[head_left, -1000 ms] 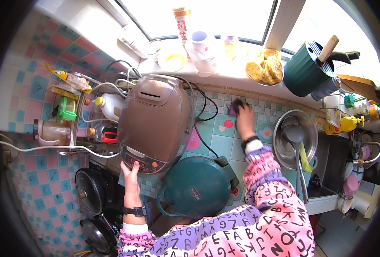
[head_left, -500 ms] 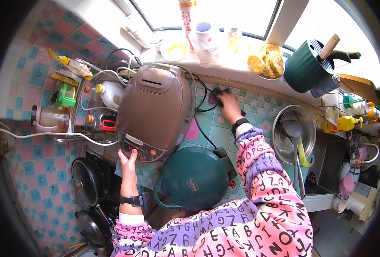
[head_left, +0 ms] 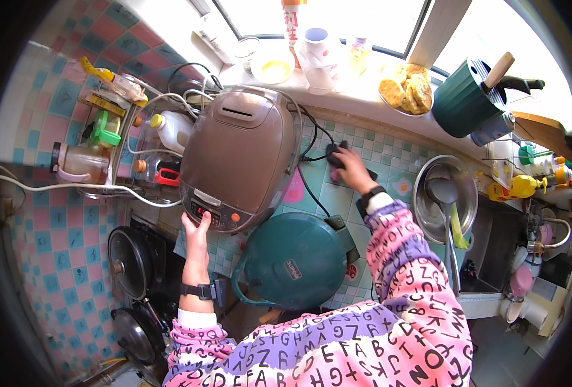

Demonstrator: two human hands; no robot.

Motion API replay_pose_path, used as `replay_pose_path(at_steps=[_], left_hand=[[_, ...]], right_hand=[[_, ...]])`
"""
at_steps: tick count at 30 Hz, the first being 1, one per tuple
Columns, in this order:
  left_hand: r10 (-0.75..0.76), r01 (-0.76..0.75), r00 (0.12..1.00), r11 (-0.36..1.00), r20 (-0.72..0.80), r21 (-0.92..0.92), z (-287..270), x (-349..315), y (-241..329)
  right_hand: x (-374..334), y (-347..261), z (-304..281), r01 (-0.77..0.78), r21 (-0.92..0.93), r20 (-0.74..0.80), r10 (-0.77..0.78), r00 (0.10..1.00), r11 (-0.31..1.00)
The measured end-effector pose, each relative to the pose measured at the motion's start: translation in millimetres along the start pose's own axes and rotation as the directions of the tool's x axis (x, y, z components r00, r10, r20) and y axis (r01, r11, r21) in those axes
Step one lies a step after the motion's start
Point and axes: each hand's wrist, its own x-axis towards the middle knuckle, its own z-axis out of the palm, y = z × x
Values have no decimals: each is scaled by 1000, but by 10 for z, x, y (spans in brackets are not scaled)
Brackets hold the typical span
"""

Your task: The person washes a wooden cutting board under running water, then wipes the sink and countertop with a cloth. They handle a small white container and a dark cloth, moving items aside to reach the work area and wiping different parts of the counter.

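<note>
My left hand [head_left: 196,233] grips the front edge of a brown rice cooker [head_left: 237,148], its thumb against the control panel and the other fingers along the side. Beyond the cooker's right side, my right hand [head_left: 354,169] is closed over a dark cloth [head_left: 334,155] pressed on the tiled counter [head_left: 337,200]. Part of the cloth is hidden beneath the palm. A black power cord [head_left: 313,193] runs between the cooker and that hand. In front of the cord sits a round dark-green electric pan [head_left: 295,261] with its lid down, close to my body.
On the sill stand a plate of flat cakes [head_left: 407,93], a cup [head_left: 316,45] and a green knife holder [head_left: 464,100]. A steel bowl with a ladle [head_left: 442,190] lies right, beside the sink [head_left: 492,242]. Bottles [head_left: 170,132] crowd the left rack; lidded pans [head_left: 131,264] stand below.
My right hand has slid the cloth slightly right and toward me over the tiles. My left hand keeps its place on the rice cooker. The whole view has shifted a little.
</note>
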Motion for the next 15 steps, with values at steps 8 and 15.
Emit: replay_pose_path(at_steps=[8, 15], left_hand=[[12, -12, 1000, 1000, -3, 24, -13, 24, -55], [4, -4, 1000, 999, -4, 39, -35, 48, -71]], right_hand=[[53, -233, 277, 161, 66, 329, -174, 928, 985], [-52, -464, 460, 193, 354, 561, -372, 740, 915]])
